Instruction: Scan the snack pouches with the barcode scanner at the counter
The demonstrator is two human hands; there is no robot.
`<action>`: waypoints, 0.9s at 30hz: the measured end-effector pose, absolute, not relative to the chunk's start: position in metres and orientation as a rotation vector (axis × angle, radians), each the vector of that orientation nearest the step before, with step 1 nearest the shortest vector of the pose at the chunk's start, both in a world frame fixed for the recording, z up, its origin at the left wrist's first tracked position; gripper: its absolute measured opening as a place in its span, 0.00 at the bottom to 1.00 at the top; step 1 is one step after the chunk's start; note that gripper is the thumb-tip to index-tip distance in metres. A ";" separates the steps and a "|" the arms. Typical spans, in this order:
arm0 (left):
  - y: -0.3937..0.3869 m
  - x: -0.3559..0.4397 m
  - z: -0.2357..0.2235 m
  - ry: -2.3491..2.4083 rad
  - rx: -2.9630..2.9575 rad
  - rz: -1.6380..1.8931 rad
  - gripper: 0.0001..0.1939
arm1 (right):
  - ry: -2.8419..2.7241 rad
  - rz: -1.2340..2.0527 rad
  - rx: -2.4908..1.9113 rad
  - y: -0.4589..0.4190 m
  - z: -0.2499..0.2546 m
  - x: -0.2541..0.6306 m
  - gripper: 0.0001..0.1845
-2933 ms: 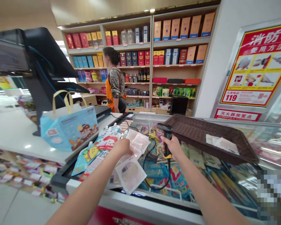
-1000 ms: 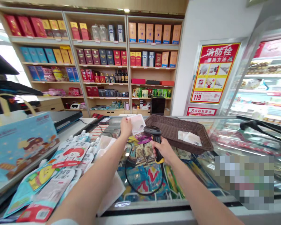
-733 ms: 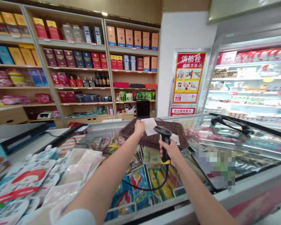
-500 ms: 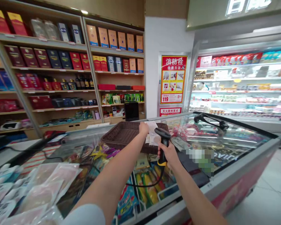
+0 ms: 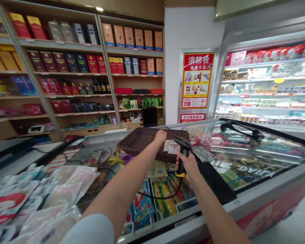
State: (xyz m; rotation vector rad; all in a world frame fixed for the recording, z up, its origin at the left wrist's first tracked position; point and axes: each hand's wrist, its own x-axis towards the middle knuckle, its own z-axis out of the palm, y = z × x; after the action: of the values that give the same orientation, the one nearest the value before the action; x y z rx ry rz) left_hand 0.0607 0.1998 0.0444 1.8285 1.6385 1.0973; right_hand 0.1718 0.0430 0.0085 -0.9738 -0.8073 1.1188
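Clear packets piled on the left, then a brown basket; left hand is over it, can't tell if its fingers are open or gripping. White packets inside, then right hand curled snugly round a black scanner.

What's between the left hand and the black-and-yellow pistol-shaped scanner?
In the head view, flat whitish packets in the dark-brown rectangular woven basket show between the left hand and the scanner.

Beyond the right hand, the fire hydrant poster reads "消防栓", "使用方法" and "119"; the red sign beneath reads "灭火器放置点". White lettering on the freezer glass rightward is unclear.
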 end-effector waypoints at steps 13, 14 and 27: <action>-0.030 -0.215 0.054 2.352 1.923 0.158 0.13 | -1.046 1.390 -0.872 0.029 0.023 0.061 0.28; -0.051 -0.226 0.051 2.384 1.881 0.072 0.15 | -1.070 1.404 -0.862 0.027 0.025 0.052 0.27; -0.109 -0.244 0.005 2.319 1.850 0.097 0.28 | -1.205 1.527 -0.842 0.002 0.019 -0.022 0.20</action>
State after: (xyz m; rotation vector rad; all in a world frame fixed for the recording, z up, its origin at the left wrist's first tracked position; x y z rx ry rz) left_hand -0.2441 -0.1094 0.0051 1.8495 2.3185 0.0972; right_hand -0.0224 0.0017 0.0193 -0.8417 -1.2050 1.5271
